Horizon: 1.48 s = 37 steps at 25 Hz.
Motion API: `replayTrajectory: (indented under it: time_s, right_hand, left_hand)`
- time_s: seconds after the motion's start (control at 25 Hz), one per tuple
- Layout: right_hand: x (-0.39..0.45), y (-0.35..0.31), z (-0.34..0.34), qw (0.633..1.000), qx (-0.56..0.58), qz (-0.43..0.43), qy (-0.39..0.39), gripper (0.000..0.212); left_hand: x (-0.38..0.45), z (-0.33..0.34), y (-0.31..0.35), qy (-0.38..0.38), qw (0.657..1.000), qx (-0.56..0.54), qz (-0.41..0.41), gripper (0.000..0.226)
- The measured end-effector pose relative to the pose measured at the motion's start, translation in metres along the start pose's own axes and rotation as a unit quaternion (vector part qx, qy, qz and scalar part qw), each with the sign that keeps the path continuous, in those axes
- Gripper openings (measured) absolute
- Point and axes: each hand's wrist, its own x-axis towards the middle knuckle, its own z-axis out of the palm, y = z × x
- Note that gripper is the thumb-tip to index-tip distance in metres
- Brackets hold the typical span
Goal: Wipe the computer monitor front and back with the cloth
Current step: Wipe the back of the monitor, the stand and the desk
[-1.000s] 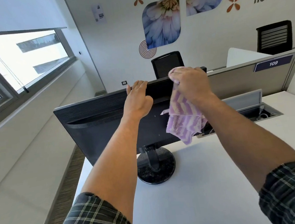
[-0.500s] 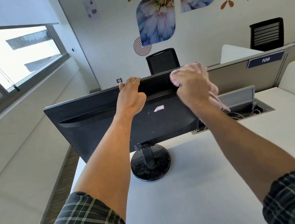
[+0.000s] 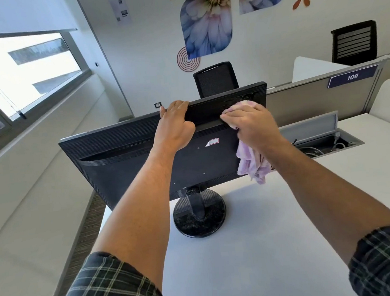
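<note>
The black computer monitor (image 3: pixel 125 160) stands on a round base (image 3: pixel 201 219) with its back turned to me; the screen side is hidden. My left hand (image 3: pixel 176 126) grips its top edge near the middle, fingers hooked over the far side. My right hand (image 3: pixel 252 122) holds the pink and lilac cloth (image 3: pixel 252 164) and presses it against the upper right part of the monitor's back. The loose end of the cloth hangs below my wrist, down to the monitor's lower edge.
The monitor stands on a white desk (image 3: pixel 256 259). An open cable tray (image 3: pixel 324 144) with wires lies behind it on the right. A grey partition (image 3: pixel 314 101) with a "109" label runs across the back. A black chair (image 3: pixel 215 78) stands beyond. A window is at left.
My right hand has slid the cloth rightward along the top of the monitor's back, then slightly down. The cloth's tail hangs free again. My left hand has stayed on the top edge.
</note>
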Motion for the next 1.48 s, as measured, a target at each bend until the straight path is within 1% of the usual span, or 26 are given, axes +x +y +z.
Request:
replayTrajectory:
  time_s: [0.08, 0.12, 0.16, 0.2, 0.24, 0.28, 0.32, 0.36, 0.4, 0.48, 0.52, 0.56, 0.6, 0.64, 0.68, 0.72, 0.76, 0.8, 0.84, 0.96, 1.04, 1.12, 1.2, 1.32, 1.4, 1.48]
  right_hand:
    - [-0.01, 0.02, -0.009, 0.998, -0.035, 0.056, 0.008, 0.052]
    - [-0.011, 0.027, -0.016, 0.994, -0.045, 0.094, -0.016, 0.046]
    - [-0.009, 0.032, -0.025, 0.987, -0.043, 0.144, -0.058, 0.037]
    - [-0.006, 0.035, -0.032, 0.975, -0.035, 0.202, -0.089, 0.028]
    - [-0.002, 0.037, -0.035, 0.96, -0.027, 0.258, -0.105, 0.022]
    - [-0.001, 0.037, -0.037, 0.949, -0.001, 0.299, -0.097, 0.017]
    - [0.001, 0.034, -0.037, 0.945, 0.043, 0.32, -0.054, 0.014]
    - [0.004, 0.028, -0.036, 0.94, 0.106, 0.324, 0.014, 0.014]
    - [0.008, 0.019, -0.036, 0.923, 0.181, 0.324, 0.098, 0.016]
    - [0.025, -0.003, -0.041, 0.855, 0.297, 0.332, 0.265, 0.014]
    - [0.036, -0.013, -0.042, 0.831, 0.314, 0.331, 0.319, 0.014]
    - [0.047, -0.022, -0.042, 0.834, 0.312, 0.316, 0.328, 0.017]
    - [0.057, -0.031, -0.039, 0.859, 0.312, 0.274, 0.299, 0.023]
    - [0.065, -0.039, -0.034, 0.897, 0.309, 0.209, 0.238, 0.032]
    - [0.069, -0.046, -0.028, 0.934, 0.291, 0.132, 0.158, 0.039]
    - [0.071, -0.049, -0.02, 0.965, 0.238, 0.063, 0.093, 0.042]
    - [0.072, -0.049, -0.013, 0.984, 0.168, 0.017, 0.057, 0.043]
    - [0.071, -0.048, -0.01, 0.993, 0.106, 0.0, 0.047, 0.043]
    - [0.07, -0.043, -0.01, 0.996, 0.067, 0.004, 0.053, 0.044]
    - [0.059, -0.021, -0.016, 0.996, 0.013, 0.058, 0.067, 0.045]
    - [0.05, 0.007, -0.016, 0.992, -0.018, 0.109, 0.059, 0.045]
    - [0.045, 0.035, -0.019, 0.987, -0.01, 0.158, 0.032, 0.048]
    - [0.043, 0.054, -0.025, 0.976, 0.015, 0.219, 0.011, 0.053]
    - [0.03, 0.065, -0.022, 0.941, 0.071, 0.325, 0.057, 0.054]
    - [0.011, 0.05, -0.004, 0.92, 0.166, 0.342, 0.09, 0.055]
    - [-0.005, 0.027, 0.021, 0.89, 0.262, 0.352, 0.122, 0.052]
  left_hand:
    - [0.0, -0.002, 0.001, -0.004, 1.0, 0.0, -0.001, 0.068]
    - [0.0, -0.002, 0.001, -0.005, 1.0, 0.001, -0.002, 0.067]
    - [0.0, -0.003, 0.001, -0.004, 1.0, 0.001, -0.004, 0.067]
    - [0.001, -0.003, 0.001, -0.002, 1.0, 0.001, -0.007, 0.067]
    - [0.001, -0.003, 0.001, 0.0, 1.0, -0.001, -0.009, 0.067]
    - [0.001, -0.003, -0.001, 0.0, 1.0, -0.003, -0.011, 0.067]
    - [0.0, -0.003, -0.002, 0.001, 1.0, -0.004, -0.011, 0.068]
    - [0.0, -0.004, -0.002, 0.001, 1.0, -0.005, -0.009, 0.069]
    - [-0.001, -0.003, -0.003, -0.001, 1.0, -0.007, -0.008, 0.069]
    - [-0.001, -0.002, -0.003, 0.0, 1.0, -0.008, -0.007, 0.07]
    - [0.0, -0.002, -0.003, 0.002, 1.0, -0.008, -0.007, 0.07]
    - [0.0, -0.002, -0.003, 0.004, 1.0, -0.009, -0.009, 0.071]
    - [0.0, -0.002, -0.004, 0.005, 1.0, -0.009, -0.01, 0.072]
    - [0.0, -0.002, -0.005, 0.007, 1.0, -0.008, -0.01, 0.072]
    - [0.0, -0.002, -0.005, 0.007, 1.0, -0.006, -0.006, 0.072]
    - [0.0, -0.003, -0.005, 0.008, 1.0, -0.004, 0.0, 0.071]
    - [0.0, -0.002, -0.005, 0.008, 1.0, -0.002, 0.004, 0.071]
    - [0.001, -0.002, -0.005, 0.007, 1.0, 0.001, 0.007, 0.071]
    - [0.001, -0.002, -0.005, 0.006, 1.0, 0.005, 0.01, 0.071]
    - [0.001, 0.0, -0.006, 0.002, 1.0, 0.009, 0.013, 0.073]
    - [0.0, -0.001, -0.007, -0.001, 1.0, 0.003, 0.007, 0.073]
    - [-0.001, -0.002, -0.005, -0.002, 1.0, 0.0, 0.008, 0.072]
    - [0.0, -0.001, -0.004, 0.002, 1.0, 0.001, 0.01, 0.071]
    - [0.003, 0.0, -0.011, 0.005, 1.0, 0.0, -0.001, 0.072]
    - [0.005, 0.001, -0.015, 0.007, 1.0, 0.002, -0.005, 0.073]
    - [0.006, 0.003, -0.014, 0.009, 1.0, 0.009, -0.002, 0.073]
